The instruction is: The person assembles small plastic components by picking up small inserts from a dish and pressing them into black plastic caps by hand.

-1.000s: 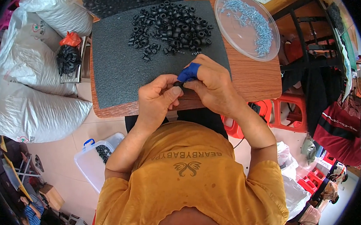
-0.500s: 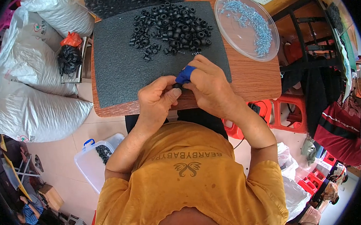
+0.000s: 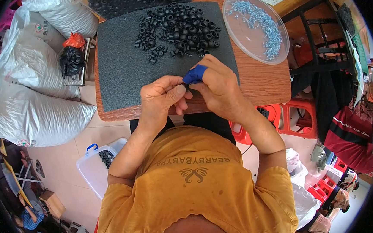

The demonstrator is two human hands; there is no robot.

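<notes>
— Black rubber, is that what you've got pinched?

— Yes. My left hand [image 3: 161,98] is closed on a small black part [image 3: 184,86], thumb and fingers curled round it at the near edge of the foam mat [image 3: 120,68]. My right hand [image 3: 216,90] meets it from three o'clock, the blue-taped fingertip [image 3: 195,74] pressed to the part. Whether those fingers grip a screw, I cannot tell.

— Changed since a second ago?

— Little. Both hands sit where they were; the right has turned slightly and the blue tip now lies on top. I judge the same piece is still being put together.

— Around you?

— Pile of black parts [image 3: 177,29] at twelve o'clock on the mat. Clear dish [image 3: 272,57] of pale screws at one o'clock. Silver sacks [image 3: 33,80] at nine. Plastic tub [image 3: 94,168] on the floor at seven.
</notes>
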